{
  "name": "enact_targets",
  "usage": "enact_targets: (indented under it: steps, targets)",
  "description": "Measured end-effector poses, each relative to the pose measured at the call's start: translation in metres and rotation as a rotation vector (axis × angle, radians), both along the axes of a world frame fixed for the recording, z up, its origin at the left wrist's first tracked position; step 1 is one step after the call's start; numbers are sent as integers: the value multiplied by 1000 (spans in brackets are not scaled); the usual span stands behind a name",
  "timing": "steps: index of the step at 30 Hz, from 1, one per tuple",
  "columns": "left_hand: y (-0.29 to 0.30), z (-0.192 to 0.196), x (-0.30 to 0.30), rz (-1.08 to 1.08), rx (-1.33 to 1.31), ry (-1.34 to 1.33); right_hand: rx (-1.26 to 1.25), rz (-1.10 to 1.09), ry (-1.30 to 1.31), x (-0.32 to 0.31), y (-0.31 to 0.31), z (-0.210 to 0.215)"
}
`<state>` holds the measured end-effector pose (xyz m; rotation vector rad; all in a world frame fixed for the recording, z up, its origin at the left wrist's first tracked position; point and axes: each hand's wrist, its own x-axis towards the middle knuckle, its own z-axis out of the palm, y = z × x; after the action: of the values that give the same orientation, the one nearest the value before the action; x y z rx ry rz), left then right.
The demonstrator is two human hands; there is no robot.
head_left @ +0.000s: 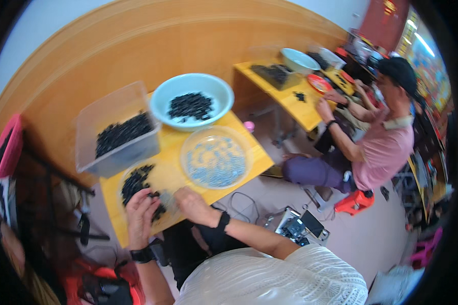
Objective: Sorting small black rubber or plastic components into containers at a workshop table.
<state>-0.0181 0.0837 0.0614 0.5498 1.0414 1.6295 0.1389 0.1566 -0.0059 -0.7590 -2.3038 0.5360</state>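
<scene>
My left hand (141, 207) is at the near left of the yellow table (258, 155), fingers pinched around a small black part (154, 194). Just to its right, my right hand (194, 204) has its fingers drawn together over a clear, shallow container; what they hold is too small to make out. Loose black parts (136, 181) lie in a heap beside and beyond my left hand. A round clear tray (248, 161) scattered with small bluish-clear pieces stands at the right of the table.
A clear plastic bin (81, 145) and a light blue basin (228, 96), both with black parts, stand farther back. A co-worker in pink (387, 147) sits at another yellow table (305, 114) on the right. Metal equipment (297, 229) and cables lie on the floor.
</scene>
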Motion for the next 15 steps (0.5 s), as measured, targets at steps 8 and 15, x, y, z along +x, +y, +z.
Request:
enact_targets:
  steps: [8, 15]
  targets:
    - [-24, -32, 14, -6, -2, -164, -349, -24, 225, 10, 3, 3]
    - [-25, -42, 10, -33, 49, -310, -701, -112, 323, 14, 4, 9]
